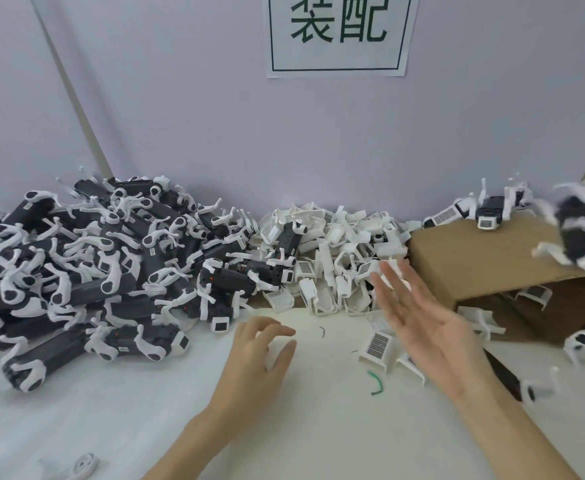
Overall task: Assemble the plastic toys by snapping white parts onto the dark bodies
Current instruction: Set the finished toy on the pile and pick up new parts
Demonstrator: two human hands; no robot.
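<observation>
Dark bodies (76,271) with white legs lie heaped on the left half of the white tabletop (111,427), against a pale wall. Their long axes point every way, though many in the front rows run roughly left to right. White parts (332,258) form a second heap at the middle back, touching the dark heap's right edge. A brown cardboard box (474,261) lies on its side at the right, with assembled toys (491,209) resting on its top. 1 blurred toy (578,233) is in mid-air above the box's right end. The left hand (259,355) hovers near the tabletop centre, fingers loosely curled and holding nothing. The right hand (419,327) is raised, palm showing, fingers straight and spread, released. A sign (337,32) hangs on the wall.
</observation>
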